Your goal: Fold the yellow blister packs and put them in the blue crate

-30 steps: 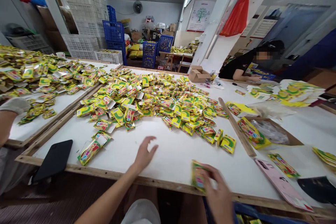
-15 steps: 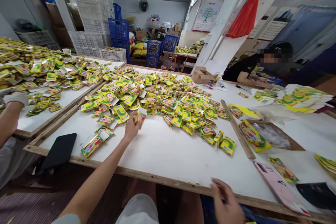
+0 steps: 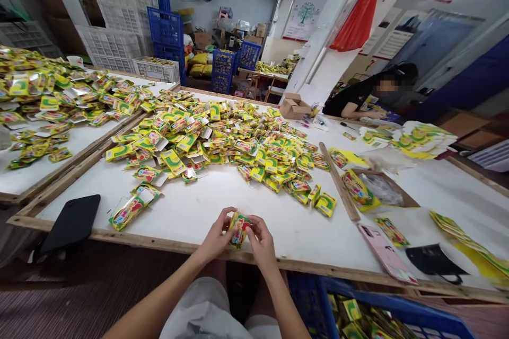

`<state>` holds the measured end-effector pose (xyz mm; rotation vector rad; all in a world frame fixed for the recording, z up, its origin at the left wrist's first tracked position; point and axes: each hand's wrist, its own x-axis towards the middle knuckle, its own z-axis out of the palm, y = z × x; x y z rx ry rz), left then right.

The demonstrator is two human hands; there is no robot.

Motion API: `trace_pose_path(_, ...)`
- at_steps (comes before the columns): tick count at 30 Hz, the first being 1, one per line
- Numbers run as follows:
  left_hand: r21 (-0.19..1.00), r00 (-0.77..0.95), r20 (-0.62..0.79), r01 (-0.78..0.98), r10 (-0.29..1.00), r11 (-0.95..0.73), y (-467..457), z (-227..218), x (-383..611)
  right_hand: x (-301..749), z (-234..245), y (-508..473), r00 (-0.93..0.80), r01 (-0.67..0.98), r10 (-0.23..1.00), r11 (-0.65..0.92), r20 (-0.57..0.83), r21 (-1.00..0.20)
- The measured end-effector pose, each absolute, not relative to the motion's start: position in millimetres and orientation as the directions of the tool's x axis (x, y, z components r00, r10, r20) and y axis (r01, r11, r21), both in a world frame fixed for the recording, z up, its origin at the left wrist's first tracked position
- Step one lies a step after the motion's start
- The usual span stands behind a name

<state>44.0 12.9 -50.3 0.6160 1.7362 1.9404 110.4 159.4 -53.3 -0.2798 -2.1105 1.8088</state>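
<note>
Between both hands, near the table's front edge, is a small yellow, green and red box (image 3: 239, 229). My left hand (image 3: 218, 234) grips its left side, and my right hand (image 3: 261, 241) has its thumb and fingers on the right side. Beyond them spreads a large heap of similar small boxes (image 3: 222, 140), some with white end flaps standing up. To the left of my hands, a few colourful packets (image 3: 133, 209) lie apart from the heap.
A black phone (image 3: 73, 220) lies at the table's left front, a pink phone (image 3: 385, 251) at the right. Wooden strips (image 3: 338, 183) divide the white tabletop. Below the edge stands a blue crate (image 3: 397, 310) of boxes. A person (image 3: 363, 95) sits across the table.
My left hand has come from the heap to the table's front with the box. My right hand has moved left and up from the edge and now holds the box too. The view has shifted right.
</note>
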Motion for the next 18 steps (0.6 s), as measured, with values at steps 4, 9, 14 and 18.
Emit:
trace_pose_path(4, 0.998, -0.811, 0.058, 0.039, 0.582, -0.045, 12, -47, 28, 102, -53, 165, -0.946, -0.036, 0.312, 0.174, 0.090, -0.984)
trace_pose_path(9, 0.990, -0.820, 0.129, 0.141, 0.557, -0.022, 11, -46, 16, 82, -48, 162, -0.927, -0.059, 0.345, 0.259, 0.149, -0.964)
trace_pose_path(14, 0.987, -0.837, 0.145, 0.157, 0.528, -0.021, 6, -48, 19, 82, -46, 153, -0.923, -0.104, 0.337, 0.249, 0.187, -0.963)
trace_pose_path(18, 0.982, -0.870, 0.128, 0.178, 0.475, 0.061, 2, -43, 22, 85, -43, 146, -0.929, -0.115, 0.306, 0.291, 0.206, -0.950)
